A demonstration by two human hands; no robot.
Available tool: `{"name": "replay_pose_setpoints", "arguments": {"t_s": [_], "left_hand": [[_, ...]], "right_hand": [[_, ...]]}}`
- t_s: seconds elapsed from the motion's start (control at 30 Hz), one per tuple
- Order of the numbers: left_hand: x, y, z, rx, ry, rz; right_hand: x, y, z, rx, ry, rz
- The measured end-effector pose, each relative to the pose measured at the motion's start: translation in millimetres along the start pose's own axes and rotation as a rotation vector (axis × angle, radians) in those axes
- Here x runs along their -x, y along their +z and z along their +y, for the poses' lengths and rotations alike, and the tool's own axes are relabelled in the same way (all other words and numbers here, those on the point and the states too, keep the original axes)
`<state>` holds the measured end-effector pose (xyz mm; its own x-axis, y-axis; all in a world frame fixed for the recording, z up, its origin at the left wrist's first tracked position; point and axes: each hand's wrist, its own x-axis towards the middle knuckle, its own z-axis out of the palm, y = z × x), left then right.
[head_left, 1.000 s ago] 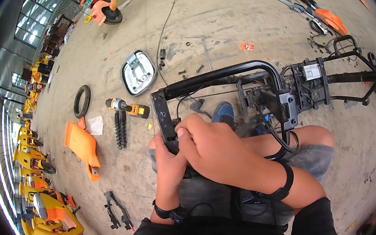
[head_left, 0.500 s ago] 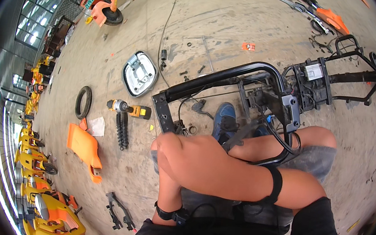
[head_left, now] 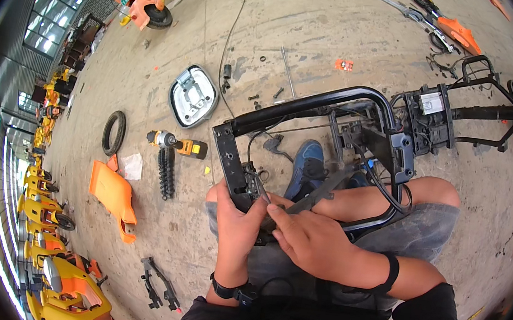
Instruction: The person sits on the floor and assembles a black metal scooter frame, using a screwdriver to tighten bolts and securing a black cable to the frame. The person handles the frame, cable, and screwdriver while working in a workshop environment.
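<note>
A black scooter frame (head_left: 312,105) lies across my lap and the floor before me. My left hand (head_left: 234,223) is closed round the near end of its left crosspiece (head_left: 230,154), thumb on top beside a small metal fitting (head_left: 253,188). Close against it, my right hand (head_left: 316,244) is closed, thumb and fingers pinched at the left thumb. What the right fingers hold is hidden. A dark flat bar (head_left: 322,192) runs from the frame's middle down to the right hand. Loose black cables (head_left: 384,192) loop at the frame's right side.
Left of the frame lie a yellow-black cordless impact wrench (head_left: 177,144), a black coil-spring shock absorber (head_left: 165,175), a tyre (head_left: 113,134), an orange body panel (head_left: 114,194) and a white-grey shell (head_left: 193,97). Bolts (head_left: 254,97) lie beyond the frame. Yellow scooters (head_left: 44,213) line the left.
My right hand has come down from across the left hand, so both hands now show at the crosspiece's near end. The view has shifted slightly.
</note>
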<state>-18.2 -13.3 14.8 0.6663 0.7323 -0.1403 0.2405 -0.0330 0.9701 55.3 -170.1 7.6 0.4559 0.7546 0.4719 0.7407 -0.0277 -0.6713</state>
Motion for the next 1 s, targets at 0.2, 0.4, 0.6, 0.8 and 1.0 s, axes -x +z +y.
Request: {"name": "replay_pose_setpoints", "arguments": {"t_s": [0.2, 0.4, 0.6, 0.8, 1.0], "left_hand": [[-0.1, -0.7, -3.0, 0.006, 0.036, 0.006], [-1.3, 0.8, -2.2, -0.013, 0.049, -0.003], [-0.4, -3.7, -11.6, -0.022, 0.052, 0.030], [-11.1, -9.6, -24.4, -0.113, 0.223, -0.037], [-4.1, -9.9, -50.3, 0.076, 0.377, 0.048]], "right_hand": [[-23.9, -24.4, 7.9, -0.230, 0.189, 0.125], [-49.7, -31.1, 1.3, -0.278, 0.118, 0.124], [-59.8, -26.6, -8.8, -0.204, 0.005, 0.088], [-92.1, -12.1, -11.4, -0.183, -0.113, 0.101], [-77.9, 12.5, -20.8, 0.026, -0.308, 0.115]]}}
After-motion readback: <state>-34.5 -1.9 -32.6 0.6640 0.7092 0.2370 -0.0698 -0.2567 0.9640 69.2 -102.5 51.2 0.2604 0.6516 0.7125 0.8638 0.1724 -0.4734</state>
